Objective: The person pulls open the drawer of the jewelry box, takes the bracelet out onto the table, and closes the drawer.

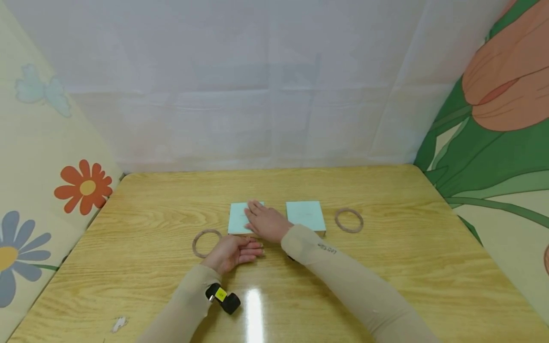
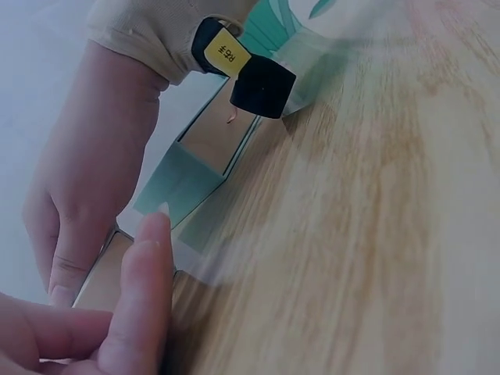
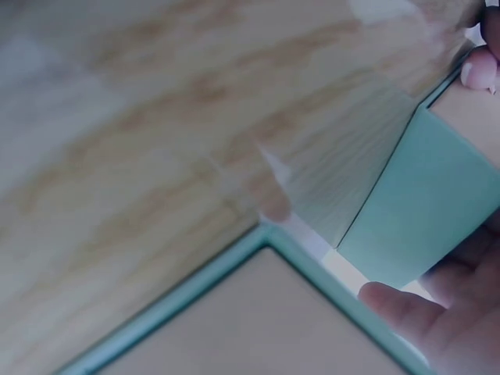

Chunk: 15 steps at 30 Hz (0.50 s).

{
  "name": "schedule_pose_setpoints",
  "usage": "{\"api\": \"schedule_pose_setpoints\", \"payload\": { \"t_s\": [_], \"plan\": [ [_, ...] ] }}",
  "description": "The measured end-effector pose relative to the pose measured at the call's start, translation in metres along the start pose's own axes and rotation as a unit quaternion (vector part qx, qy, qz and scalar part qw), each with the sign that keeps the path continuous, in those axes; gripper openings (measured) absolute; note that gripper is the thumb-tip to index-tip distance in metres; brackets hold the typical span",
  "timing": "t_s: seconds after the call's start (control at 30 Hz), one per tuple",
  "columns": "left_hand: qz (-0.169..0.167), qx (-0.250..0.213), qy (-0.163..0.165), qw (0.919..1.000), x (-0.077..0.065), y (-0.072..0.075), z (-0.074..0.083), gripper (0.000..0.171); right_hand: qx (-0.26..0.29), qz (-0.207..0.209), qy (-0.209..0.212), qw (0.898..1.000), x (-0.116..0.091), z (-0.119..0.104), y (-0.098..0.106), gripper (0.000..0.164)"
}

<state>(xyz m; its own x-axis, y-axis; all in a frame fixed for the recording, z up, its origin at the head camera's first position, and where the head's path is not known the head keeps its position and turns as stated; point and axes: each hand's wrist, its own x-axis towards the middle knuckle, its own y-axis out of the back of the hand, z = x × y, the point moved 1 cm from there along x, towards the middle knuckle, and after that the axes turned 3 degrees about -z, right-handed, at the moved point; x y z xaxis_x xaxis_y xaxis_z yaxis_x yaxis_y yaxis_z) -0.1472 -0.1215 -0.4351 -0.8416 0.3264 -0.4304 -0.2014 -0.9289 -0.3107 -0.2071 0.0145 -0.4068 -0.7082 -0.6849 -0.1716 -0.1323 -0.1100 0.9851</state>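
Two flat boxes with pale teal tops and beige front sides sit side by side on the wooden table. My right hand (image 1: 268, 223) lies over the right part of the left box (image 1: 237, 219), fingers stretched across its top; in the right wrist view its thumb (image 3: 398, 308) is beside the teal end. In front of that box, my left hand (image 1: 236, 252) is turned partly palm up, fingers loosely extended, and a fingertip (image 3: 478, 72) shows right at the beige front. The right box (image 1: 306, 214) stands just behind the right wrist.
A thin brownish ring (image 1: 194, 245) lies left of the left hand, and a similar ring (image 1: 361, 221) right of the right box. A white cloth (image 1: 257, 95) hangs behind the table (image 1: 386, 267). A small pale patch (image 1: 119, 324) marks the near left.
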Motion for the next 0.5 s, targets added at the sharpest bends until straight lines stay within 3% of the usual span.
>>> {"api": "schedule_pose_setpoints", "payload": {
  "t_s": [0.2, 0.33, 0.4, 0.5],
  "plan": [
    [0.008, 0.021, -0.005, 0.9997, -0.001, -0.002, 0.002, 0.033, 0.01, -0.004, 0.004, 1.0, 0.003, 0.002, 0.001, 0.055],
    [0.028, 0.079, -0.014, 0.9964, -0.007, -0.009, 0.005, 0.029, 0.055, -0.014, 0.008, 0.998, 0.005, 0.007, 0.0, 0.056],
    [0.044, 0.125, -0.023, 0.9909, -0.012, -0.014, 0.007, 0.03, 0.089, -0.016, 0.017, 0.996, 0.004, 0.01, 0.0, 0.057],
    [0.09, 0.196, -0.068, 0.9742, -0.021, -0.023, 0.013, 0.031, 0.14, -0.01, 0.03, 0.99, 0.0, 0.016, 0.001, 0.059]
  ]
}}
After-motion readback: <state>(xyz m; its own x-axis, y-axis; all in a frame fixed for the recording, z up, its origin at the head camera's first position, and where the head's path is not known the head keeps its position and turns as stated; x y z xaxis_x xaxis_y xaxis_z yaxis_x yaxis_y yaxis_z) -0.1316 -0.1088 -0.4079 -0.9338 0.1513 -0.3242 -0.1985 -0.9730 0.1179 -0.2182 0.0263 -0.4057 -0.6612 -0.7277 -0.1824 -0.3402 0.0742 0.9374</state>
